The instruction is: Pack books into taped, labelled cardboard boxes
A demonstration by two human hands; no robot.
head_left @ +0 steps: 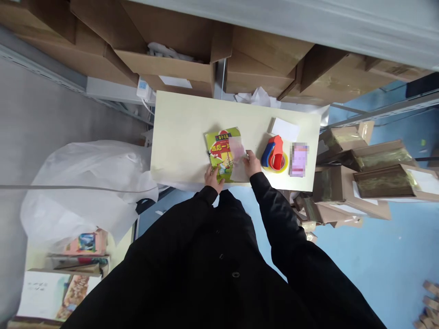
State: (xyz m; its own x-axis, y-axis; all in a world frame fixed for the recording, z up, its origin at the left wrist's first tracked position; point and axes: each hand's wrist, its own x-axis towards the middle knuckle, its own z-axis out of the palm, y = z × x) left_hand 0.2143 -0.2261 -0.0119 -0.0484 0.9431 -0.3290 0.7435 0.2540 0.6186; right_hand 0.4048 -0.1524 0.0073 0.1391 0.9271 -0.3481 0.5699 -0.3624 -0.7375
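A green and yellow book lies near the front edge of a pale table. A thin translucent sheet covers its right part. My left hand rests on the book's near edge with fingers curled against it. My right hand lies on the sheet's right side, its fingers pinching the sheet. Both arms are in black sleeves.
A red and blue tape dispenser with yellow tape, a white paper and a blurred card sit on the table's right. Cardboard boxes line the far side. Flat packages stack at right, a white bag and books at left.
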